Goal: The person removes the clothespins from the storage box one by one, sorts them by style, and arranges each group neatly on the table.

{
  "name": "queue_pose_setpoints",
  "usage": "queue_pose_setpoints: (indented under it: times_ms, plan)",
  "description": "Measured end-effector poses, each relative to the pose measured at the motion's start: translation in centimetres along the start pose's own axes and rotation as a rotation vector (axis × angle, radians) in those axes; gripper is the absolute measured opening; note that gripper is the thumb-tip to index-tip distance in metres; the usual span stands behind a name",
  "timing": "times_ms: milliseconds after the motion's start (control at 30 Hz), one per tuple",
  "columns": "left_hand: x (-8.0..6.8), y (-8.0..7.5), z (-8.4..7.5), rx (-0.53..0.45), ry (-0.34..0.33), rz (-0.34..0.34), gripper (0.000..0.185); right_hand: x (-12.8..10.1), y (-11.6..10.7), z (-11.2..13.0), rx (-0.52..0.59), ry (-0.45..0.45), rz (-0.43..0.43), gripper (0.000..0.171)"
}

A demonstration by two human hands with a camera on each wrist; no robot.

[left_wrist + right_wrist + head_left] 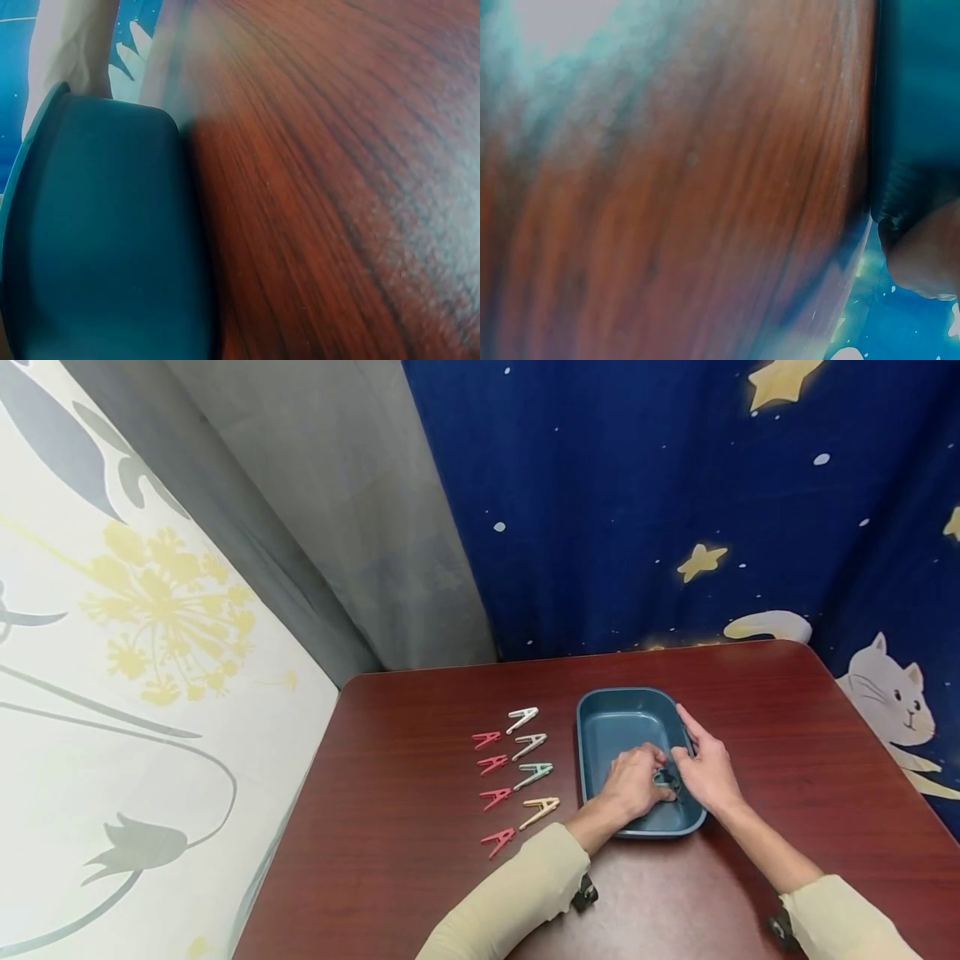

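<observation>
A blue-teal tray (592,739) with a raised rim stands on the table. My left hand (636,781) reaches down inside it, fingers bent, thumb and fingertips around small dark pieces (666,778). What those pieces are is hard to make out, and whether the fingers pinch one is hidden. My right hand (708,772) grips the tray's right side, thumb over the inner edge and index finger along the outside. In the left wrist view the tray wall (112,225) fills the left side; the right wrist view shows a fingertip (926,259) by the tray.
Left of the tray, clothespins lie in two columns: several red ones (496,797), plus a white one (522,718), a pale one (530,744), a mint one (534,773) and a yellow one (540,811). Curtains (600,527) hang behind the reddish-brown table (390,777).
</observation>
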State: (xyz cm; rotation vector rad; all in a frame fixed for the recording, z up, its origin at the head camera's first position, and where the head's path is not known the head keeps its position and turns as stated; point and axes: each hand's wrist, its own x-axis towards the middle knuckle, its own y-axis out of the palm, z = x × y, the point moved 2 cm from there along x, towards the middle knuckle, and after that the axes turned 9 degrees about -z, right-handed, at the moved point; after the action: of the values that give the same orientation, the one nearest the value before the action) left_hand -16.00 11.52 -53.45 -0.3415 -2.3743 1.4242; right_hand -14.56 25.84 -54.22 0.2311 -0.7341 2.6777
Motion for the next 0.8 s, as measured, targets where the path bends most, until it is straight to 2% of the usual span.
queue_pose_setpoints:
  times_ms: [167,433,700,800]
  plan:
    - [0.03,0.13,0.08,-0.006,-0.026,-0.010,0.046,-0.09,0.04,-0.16,-0.004,-0.005,-0.001,0.077]
    - [0.29,0.04,0.27,-0.090,-0.046,-0.026,0.043,-0.06,-0.08,-0.07,0.008,-0.004,0.000,0.078]
    - [0.40,-0.43,0.25,-0.312,-0.128,-0.049,0.034,-0.03,-0.10,-0.13,0.020,0.004,0.036,0.075]
    - [0.31,-0.57,0.29,-0.380,-0.159,-0.089,0.031,-0.03,-0.07,-0.15,0.015,-0.001,0.032,0.075]
